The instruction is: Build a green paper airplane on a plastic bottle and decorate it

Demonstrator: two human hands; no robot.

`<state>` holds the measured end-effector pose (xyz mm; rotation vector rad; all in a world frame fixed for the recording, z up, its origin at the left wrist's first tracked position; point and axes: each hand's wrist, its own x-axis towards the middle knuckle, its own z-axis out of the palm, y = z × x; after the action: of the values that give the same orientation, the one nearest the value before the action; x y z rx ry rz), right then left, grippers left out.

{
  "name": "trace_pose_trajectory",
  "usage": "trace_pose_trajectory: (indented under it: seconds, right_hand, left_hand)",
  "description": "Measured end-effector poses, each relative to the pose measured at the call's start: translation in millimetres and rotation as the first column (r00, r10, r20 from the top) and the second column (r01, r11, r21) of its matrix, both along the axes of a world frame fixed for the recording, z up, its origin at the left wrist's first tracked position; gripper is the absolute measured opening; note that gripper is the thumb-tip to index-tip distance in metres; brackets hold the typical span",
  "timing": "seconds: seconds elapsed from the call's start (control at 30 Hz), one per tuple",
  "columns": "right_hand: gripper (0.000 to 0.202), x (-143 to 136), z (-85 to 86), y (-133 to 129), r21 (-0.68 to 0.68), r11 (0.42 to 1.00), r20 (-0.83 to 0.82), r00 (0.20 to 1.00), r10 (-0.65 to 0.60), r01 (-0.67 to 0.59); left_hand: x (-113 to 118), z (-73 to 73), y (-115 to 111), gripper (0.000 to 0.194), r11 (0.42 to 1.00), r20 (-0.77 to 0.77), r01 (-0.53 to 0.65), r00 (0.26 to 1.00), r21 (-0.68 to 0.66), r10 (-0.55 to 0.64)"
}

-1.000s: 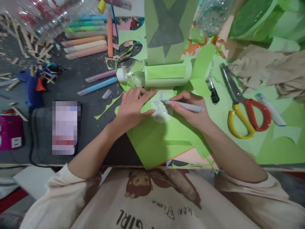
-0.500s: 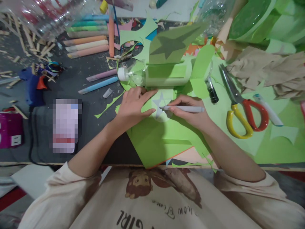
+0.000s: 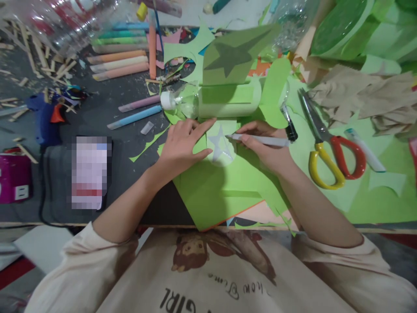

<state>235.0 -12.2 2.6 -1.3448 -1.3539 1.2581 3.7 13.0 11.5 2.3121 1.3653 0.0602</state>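
Note:
My right hand [image 3: 265, 143] is closed around a grey marker [image 3: 270, 140], its tip at the right side of a grey star [image 3: 220, 143]. The star is coloured on a pale round piece of paper [image 3: 224, 161], with a lighter patch at its right. With thumb and forefinger spread, my left hand [image 3: 184, 143] lies flat along the left of that piece. Green paper sheets [image 3: 202, 195] lie underneath. Just beyond my hands rests a plastic bottle [image 3: 185, 102] on its side, wrapped in green paper, with a star-marked green paper fin [image 3: 228, 56] standing on it.
Scissors [image 3: 321, 134] with red and yellow handles lie right, near a dark marker cap [image 3: 291, 126] and crumpled brown paper [image 3: 355, 93]. Several markers [image 3: 120, 56], a blue glue gun [image 3: 45, 117] and a phone [image 3: 89, 174] are at the left.
My right hand has shifted a little right, and the marker tip has moved from the star's middle up to its right side. More of the star now shows. My left hand stays put.

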Motion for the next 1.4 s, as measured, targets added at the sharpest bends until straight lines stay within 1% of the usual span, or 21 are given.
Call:
trace_pose_trajectory:
  seconds: [0.1, 0.2, 0.37, 0.5, 0.67, 0.8, 0.97, 1.1, 1.27, 1.4]
  right_hand:
    - [0.001, -1.0, 3.5, -0.7, 0.014, 1.000, 0.008, 1.000, 0.009, -0.009]
    - [0.002, -2.1, 5.0, -0.7, 0.017, 1.000, 0.013, 1.000, 0.016, -0.017]
    - [0.012, -4.0, 7.1, -0.1, -0.021, 0.999, 0.017, 0.999, 0.043, -0.043]
    - [0.018, -4.6, 7.9, -0.1, -0.037, 0.999, 0.026, 0.999, 0.039, -0.038]
    - [0.017, -3.7, 7.0, -0.5, -0.072, 0.997, 0.023, 1.000, 0.009, -0.007]
    - [0.013, -4.4, 7.5, 0.0, -0.103, 0.994, 0.053, 0.998, -0.021, 0.026]
    - [0.012, -4.0, 10.0, 0.4, -0.132, 0.991, 0.063, 0.998, 0.000, 0.008]
    - [0.012, -2.0, 8.4, 0.5, -0.145, 0.989, 0.072, 0.997, 0.005, 0.005]
    - [0.010, -1.3, 2.4, 1.1, -0.100, 0.994, -0.013, 0.999, -0.046, 0.045]
    - [0.014, -2.7, 2.7, 0.0, -0.070, 0.997, -0.023, 0.999, -0.032, 0.030]
  left_hand:
    - [0.0, 0.7, 0.1, 0.065, 1.000, 0.008, 0.011, 1.000, 0.006, -0.011]
    - [1.1, 2.6, -0.5, 0.066, 1.000, -0.019, 0.002, 1.000, -0.007, -0.002]
    - [3.6, 6.3, -1.9, 0.063, 1.000, -0.091, -0.020, 0.996, -0.020, 0.018]
    - [3.7, 6.6, -1.3, 0.064, 1.000, -0.093, -0.021, 0.996, -0.023, 0.019]
    - [3.7, 6.3, -0.6, 0.063, 1.000, -0.082, -0.015, 0.997, -0.024, 0.013]
    - [3.5, 5.8, -0.2, 0.062, 1.000, -0.082, -0.016, 0.997, -0.016, 0.015]
    - [2.4, 4.0, 0.7, 0.063, 1.000, -0.054, 0.000, 0.999, -0.014, 0.000]
    - [3.3, 5.0, -0.1, 0.064, 1.000, -0.075, -0.021, 0.997, -0.020, 0.019]
    - [3.5, 5.6, 0.2, 0.064, 0.999, -0.074, -0.023, 0.997, -0.033, 0.020]
    - [1.9, 3.9, 1.0, 0.064, 1.000, -0.031, -0.002, 1.000, -0.024, 0.001]
